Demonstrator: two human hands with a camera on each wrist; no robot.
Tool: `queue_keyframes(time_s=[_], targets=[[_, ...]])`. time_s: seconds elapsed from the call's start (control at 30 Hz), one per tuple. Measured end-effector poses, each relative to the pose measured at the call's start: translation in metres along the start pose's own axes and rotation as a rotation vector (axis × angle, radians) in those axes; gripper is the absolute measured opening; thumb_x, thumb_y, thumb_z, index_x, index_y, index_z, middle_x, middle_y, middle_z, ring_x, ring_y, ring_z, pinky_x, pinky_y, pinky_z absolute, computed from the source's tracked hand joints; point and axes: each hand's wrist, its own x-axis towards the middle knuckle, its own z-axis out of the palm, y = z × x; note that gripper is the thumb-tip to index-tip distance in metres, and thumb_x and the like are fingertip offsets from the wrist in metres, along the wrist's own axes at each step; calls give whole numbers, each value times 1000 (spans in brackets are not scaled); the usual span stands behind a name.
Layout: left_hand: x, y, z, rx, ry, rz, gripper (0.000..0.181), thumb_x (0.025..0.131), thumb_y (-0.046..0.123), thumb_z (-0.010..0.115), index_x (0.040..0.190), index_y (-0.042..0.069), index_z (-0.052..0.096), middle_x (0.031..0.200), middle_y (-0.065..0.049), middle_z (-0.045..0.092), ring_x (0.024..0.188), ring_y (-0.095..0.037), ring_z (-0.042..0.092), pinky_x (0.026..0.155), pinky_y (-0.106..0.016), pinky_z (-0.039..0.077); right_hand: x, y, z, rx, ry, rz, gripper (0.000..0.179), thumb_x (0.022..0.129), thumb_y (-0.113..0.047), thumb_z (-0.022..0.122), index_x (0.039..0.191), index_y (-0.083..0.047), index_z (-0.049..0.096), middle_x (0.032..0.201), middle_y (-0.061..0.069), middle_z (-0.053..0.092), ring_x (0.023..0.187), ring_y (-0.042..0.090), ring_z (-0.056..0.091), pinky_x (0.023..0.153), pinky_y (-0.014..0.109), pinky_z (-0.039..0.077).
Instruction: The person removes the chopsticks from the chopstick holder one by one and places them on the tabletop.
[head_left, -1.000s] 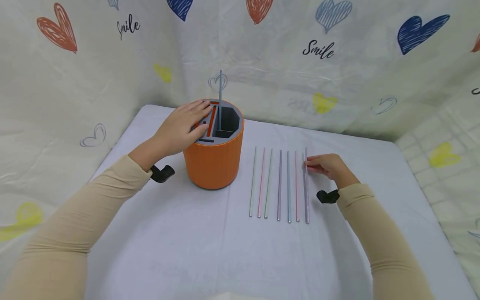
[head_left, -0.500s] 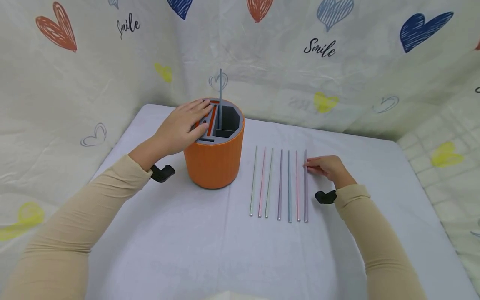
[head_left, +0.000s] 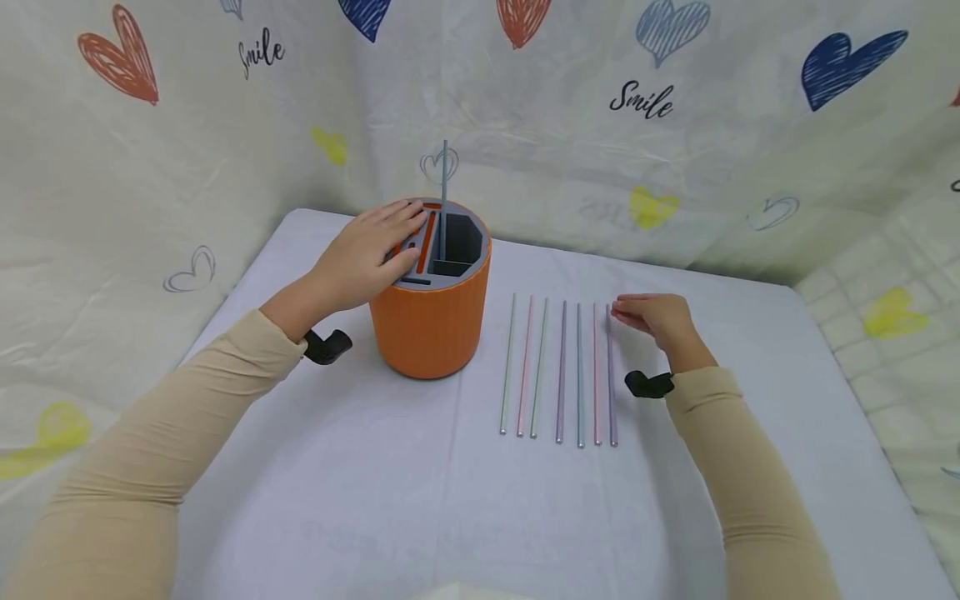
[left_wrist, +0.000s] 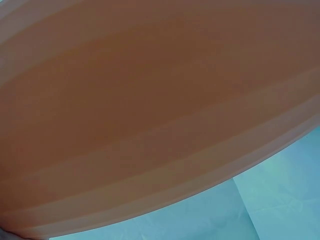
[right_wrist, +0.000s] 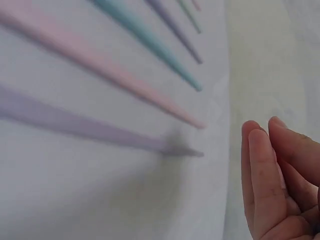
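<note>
My left hand [head_left: 366, 254] rests flat on the top of an orange round utensil holder [head_left: 427, 337], whose ribbed wall [left_wrist: 150, 100] fills most of the left wrist view. A blue-grey chopstick [head_left: 445, 179] stands upright in the holder's large dark compartment. Several pastel chopsticks lie side by side right of the holder. The rightmost is a purple chopstick [head_left: 611, 379]. Beside its far end hovers my right hand [head_left: 660, 318]. In the right wrist view, the fingertips [right_wrist: 261, 137] sit close together, apart from the chopsticks, with nothing visible between them.
White cloth covers the table [head_left: 337, 492]. Behind and at the sides hangs a pale curtain [head_left: 525, 125] printed with hearts. Nearest to the purple chopstick lies a pink chopstick [head_left: 597, 375], then a blue chopstick [head_left: 580, 375].
My right hand has let go of the purple chopstick, which now lies in the row, and has moved slightly toward the back. The left hand has stayed on the holder.
</note>
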Motion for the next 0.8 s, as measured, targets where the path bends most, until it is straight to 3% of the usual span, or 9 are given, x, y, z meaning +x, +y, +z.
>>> queue_keyframes(time_s=[0.17, 0.27, 0.37, 0.47, 0.8], targets=[[1, 0, -1, -6, -8, -3, 54, 98, 33, 37, 145, 7, 31, 153, -8, 23, 143, -24, 15, 118, -42, 12, -13, -26, 18, 196, -105, -120, 21, 82, 1, 66, 102, -6, 69, 85, 0, 72, 82, 12, 70, 81, 23, 54], [1, -1, -2, -9, -9, -5, 54, 98, 33, 36, 145, 7, 31, 154, -8, 23, 143, -24, 16, 118, -42, 12, -20, -43, 36, 240, -170, -172, 21, 84, 2, 63, 104, -2, 67, 88, 4, 72, 86, 15, 70, 84, 26, 53], [1, -2, -2, -8, -6, -7, 54, 98, 33, 36, 145, 7, 30, 154, -8, 23, 143, -24, 16, 118, -42, 12, -28, -58, 58, 233, -227, -195, 37, 84, 3, 62, 121, 4, 58, 93, 7, 71, 90, 17, 69, 89, 28, 51], [0, -2, -2, -2, -7, -12, 54, 98, 33, 36, 145, 7, 31, 153, -7, 24, 143, -24, 16, 118, -42, 12, -37, -70, 83, 212, -267, -205, 45, 83, 2, 63, 127, 4, 53, 103, 10, 69, 93, 17, 68, 92, 29, 49], [-1, 2, 0, -9, -5, -6, 54, 98, 34, 38, 145, 8, 32, 153, -7, 24, 143, -24, 16, 118, -42, 12, -70, -102, 146, 129, -279, -385, 34, 84, -6, 66, 118, -5, 64, 106, 9, 68, 102, 21, 65, 87, 26, 52]])
